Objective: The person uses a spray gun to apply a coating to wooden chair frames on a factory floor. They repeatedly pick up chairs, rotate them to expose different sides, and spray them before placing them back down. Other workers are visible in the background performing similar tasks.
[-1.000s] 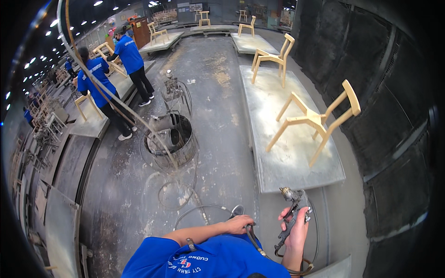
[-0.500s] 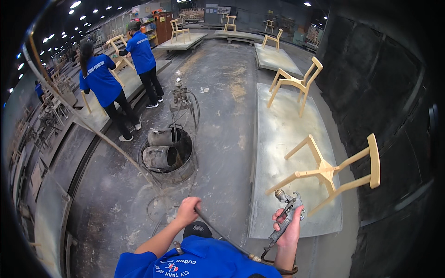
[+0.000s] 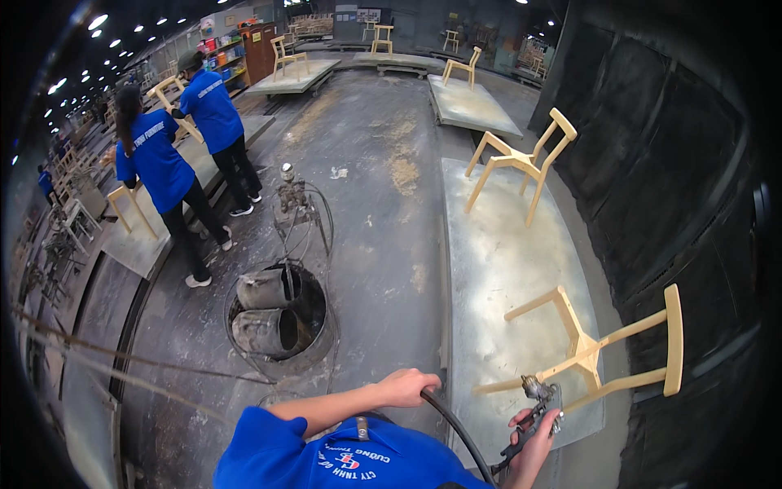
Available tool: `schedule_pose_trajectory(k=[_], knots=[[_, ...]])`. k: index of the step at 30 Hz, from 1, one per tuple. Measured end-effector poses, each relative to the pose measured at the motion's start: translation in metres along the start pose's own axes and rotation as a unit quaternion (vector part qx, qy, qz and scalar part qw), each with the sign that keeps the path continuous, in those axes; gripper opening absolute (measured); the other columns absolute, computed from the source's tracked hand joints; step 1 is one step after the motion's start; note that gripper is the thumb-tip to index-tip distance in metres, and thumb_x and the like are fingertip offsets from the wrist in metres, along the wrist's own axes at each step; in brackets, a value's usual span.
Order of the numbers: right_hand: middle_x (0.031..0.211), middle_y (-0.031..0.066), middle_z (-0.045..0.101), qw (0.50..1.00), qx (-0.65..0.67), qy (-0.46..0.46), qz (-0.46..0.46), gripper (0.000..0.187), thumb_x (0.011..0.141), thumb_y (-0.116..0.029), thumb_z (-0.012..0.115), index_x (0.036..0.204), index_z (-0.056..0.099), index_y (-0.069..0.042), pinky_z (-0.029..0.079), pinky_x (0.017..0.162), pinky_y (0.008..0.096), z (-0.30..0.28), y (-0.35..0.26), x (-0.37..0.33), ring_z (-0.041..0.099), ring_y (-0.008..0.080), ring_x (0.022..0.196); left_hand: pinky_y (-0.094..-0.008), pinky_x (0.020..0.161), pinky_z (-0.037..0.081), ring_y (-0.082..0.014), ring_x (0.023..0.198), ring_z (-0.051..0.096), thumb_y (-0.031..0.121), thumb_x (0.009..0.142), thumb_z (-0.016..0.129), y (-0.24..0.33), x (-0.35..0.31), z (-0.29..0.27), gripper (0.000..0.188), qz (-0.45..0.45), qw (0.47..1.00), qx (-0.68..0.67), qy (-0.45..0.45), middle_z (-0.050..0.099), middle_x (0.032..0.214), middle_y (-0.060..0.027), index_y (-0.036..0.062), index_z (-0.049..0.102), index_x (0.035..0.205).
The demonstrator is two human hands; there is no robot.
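A metal spray gun (image 3: 541,394) is gripped in my right hand (image 3: 533,444), its head tilted up. Just beyond it stands a pale wooden chair frame (image 3: 585,349) with no seat panel, its crossed rails showing. The gun overlaps this chair in the picture; whether they touch, I cannot tell. My left hand (image 3: 410,387) is closed around a dark hose (image 3: 456,425), which bends down toward my right forearm. Part of the hose is hidden by my blue shirt.
The chair stands on a grey, paint-dusted platform (image 3: 505,261) with a second chair frame (image 3: 517,159). A round tub (image 3: 324,346) holding two dirty cans and a pump (image 3: 293,196) with hoses stand left. Two people in blue shirts (image 3: 155,151) handle another chair. A dark wall (image 3: 676,163) runs right.
My left hand has swung right with the hose, which now curves more. My right hand and the spray gun sit lower and farther right. The whole view has shifted.
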State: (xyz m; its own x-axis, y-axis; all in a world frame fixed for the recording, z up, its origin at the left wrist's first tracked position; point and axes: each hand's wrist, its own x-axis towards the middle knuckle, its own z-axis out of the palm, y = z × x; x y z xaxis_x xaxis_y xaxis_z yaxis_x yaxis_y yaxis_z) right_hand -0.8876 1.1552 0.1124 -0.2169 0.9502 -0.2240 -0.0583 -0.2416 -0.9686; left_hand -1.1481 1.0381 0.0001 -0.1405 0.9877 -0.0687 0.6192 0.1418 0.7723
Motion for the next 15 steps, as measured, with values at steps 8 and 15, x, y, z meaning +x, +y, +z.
schedule_pose_trajectory(k=[8, 15], knots=[[0.084, 0.008, 0.067, 0.995, -0.025, 0.097, -0.018, 0.064, 0.101, -0.062, 0.043, 0.128, 0.053, -0.005, 0.038, 0.05, 0.0228, 0.008, -0.016, 0.013, 0.058, 0.0139, 0.063, -0.0525, 0.072, 0.05, -0.0414, 0.084, 0.067, 0.008, 0.077, 0.063, -0.019, 0.077, -0.021, 0.022, 0.053, 0.985, 0.014, -0.164, 0.069, 0.082, -0.0181, 0.0072, 0.066, 0.099], [0.08, 0.0103, 0.063, 0.964, 0.148, 0.221, 0.015, 0.066, 0.098, -0.068, 0.044, 0.109, 0.055, -0.004, 0.038, 0.045, 0.0252, -0.038, -0.008, 0.049, 0.057, 0.0167, 0.061, -0.0499, 0.082, 0.053, -0.0414, 0.097, 0.067, 0.009, 0.079, 0.066, -0.027, 0.123, 0.004, 0.039, 0.056, 0.971, 0.014, -0.231, 0.072, 0.1, -0.0204, 0.009, 0.067, 0.118]])
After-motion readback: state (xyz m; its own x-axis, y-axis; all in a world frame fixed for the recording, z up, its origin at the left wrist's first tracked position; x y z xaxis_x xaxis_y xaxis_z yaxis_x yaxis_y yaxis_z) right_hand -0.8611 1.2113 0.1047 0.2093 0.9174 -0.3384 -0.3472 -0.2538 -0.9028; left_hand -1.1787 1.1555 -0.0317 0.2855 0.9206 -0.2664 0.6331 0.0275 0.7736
